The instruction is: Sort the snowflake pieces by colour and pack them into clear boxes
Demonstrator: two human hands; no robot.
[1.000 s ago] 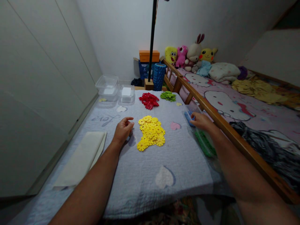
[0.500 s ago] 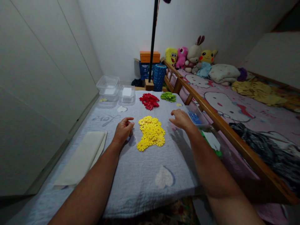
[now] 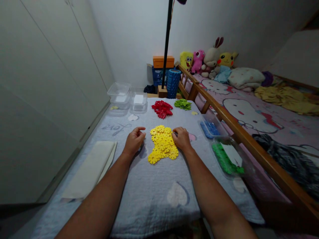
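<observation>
A pile of yellow notched, flower-shaped plastic discs (image 3: 163, 144) lies on the cloth-covered table between my two hands. To its left, my left hand (image 3: 134, 140) rests above the cloth, holding nothing, its index finger and thumb apart. My right hand (image 3: 181, 137) is at the pile's right edge, fingers bent and fingertips touching or close above the discs; a gap shows between thumb and index finger. Farther back lie a red heap of plastic pieces (image 3: 162, 109) and a light green heap (image 3: 182, 104).
Clear plastic boxes (image 3: 119, 89) stand at the back left. Along the right edge sit a box with blue pieces (image 3: 209, 128) and one with green pieces (image 3: 225, 159). A folded cream cloth (image 3: 91, 169) lies left. A wooden bed rail (image 3: 214, 103) borders the right side.
My right hand has moved left from near the right-hand boxes to the yellow pile's edge. My left hand stays beside the pile. The view has shifted slightly.
</observation>
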